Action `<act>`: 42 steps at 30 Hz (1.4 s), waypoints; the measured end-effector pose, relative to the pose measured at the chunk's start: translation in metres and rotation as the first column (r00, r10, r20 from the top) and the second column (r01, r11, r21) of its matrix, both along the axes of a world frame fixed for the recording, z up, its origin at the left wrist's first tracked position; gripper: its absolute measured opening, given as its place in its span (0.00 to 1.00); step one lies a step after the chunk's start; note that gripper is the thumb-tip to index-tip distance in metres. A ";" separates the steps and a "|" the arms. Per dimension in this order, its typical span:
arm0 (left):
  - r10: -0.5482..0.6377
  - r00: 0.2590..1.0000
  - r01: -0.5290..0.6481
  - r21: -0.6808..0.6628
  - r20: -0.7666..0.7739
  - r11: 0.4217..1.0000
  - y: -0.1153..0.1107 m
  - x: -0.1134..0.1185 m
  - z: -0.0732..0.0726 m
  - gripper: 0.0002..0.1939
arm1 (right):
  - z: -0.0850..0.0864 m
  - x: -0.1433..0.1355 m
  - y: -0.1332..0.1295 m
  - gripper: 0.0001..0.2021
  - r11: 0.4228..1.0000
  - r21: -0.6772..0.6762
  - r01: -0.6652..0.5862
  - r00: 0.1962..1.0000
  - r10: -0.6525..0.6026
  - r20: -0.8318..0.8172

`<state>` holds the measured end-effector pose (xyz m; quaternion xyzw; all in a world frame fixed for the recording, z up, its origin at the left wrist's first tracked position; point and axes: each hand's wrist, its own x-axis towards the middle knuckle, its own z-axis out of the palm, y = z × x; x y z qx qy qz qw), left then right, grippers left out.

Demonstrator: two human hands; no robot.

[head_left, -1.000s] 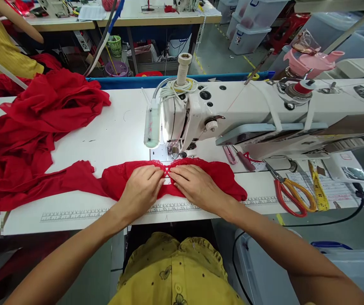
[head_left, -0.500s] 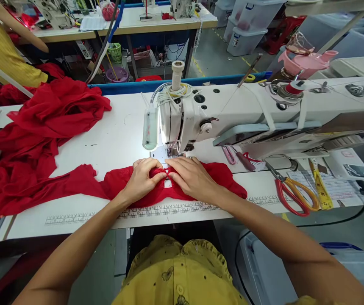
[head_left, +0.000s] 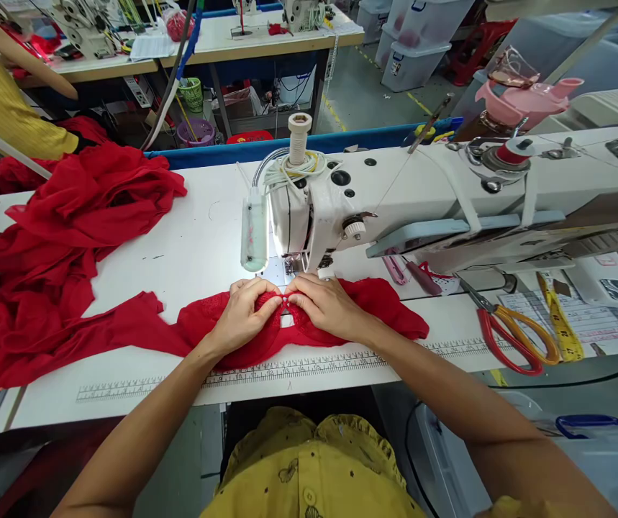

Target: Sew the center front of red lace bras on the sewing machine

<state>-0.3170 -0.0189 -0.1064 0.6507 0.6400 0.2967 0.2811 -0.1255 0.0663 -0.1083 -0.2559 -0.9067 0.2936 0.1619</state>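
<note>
Both hands pinch a red lace-trimmed garment (head_left: 257,349) on the white table, just in front of the needle area of a sewing machine (head_left: 319,208). My left hand (head_left: 247,313) grips the fabric left of a small gap, thumb and fingertips pressed together. On the other side of that gap, my right hand (head_left: 327,306) pinches the fabric too, its fingertips almost touching the left ones. The presser foot (head_left: 290,266) stands just beyond the fingertips, with no cloth visible under it. Part of the garment lies hidden under both hands.
A heap of red fabric (head_left: 87,208) covers the table's left side and runs into the garment. Scissors (head_left: 514,338) and a yellow tape measure (head_left: 560,316) lie at right. A printed ruler (head_left: 309,368) follows the front edge. A co-worker in yellow (head_left: 11,101) is at far left.
The two hands have drawn closer together, and the gap in the red fabric between them has narrowed at its top. The whole view has shifted slightly.
</note>
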 end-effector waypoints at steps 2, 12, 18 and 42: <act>-0.004 1.000 0.004 -0.005 0.002 1.000 0.000 0.000 0.000 0.09 | 0.000 0.000 0.001 0.08 1.000 -0.026 0.000 1.000 0.000 -0.004; 0.074 0.971 -0.058 0.078 -0.225 0.995 -0.006 0.008 -0.005 0.11 | -0.008 -0.002 -0.004 0.10 0.990 0.116 0.081 0.995 -0.088 0.053; 0.157 0.901 -0.081 0.200 -0.403 0.976 -0.006 0.013 -0.018 0.08 | -0.019 -0.004 -0.008 0.11 0.948 0.285 0.140 0.987 -0.157 0.037; -0.014 0.853 0.281 0.437 -0.522 0.855 -0.031 0.002 -0.016 0.11 | -0.014 0.015 -0.018 0.14 0.926 0.377 -0.009 0.996 0.040 -0.076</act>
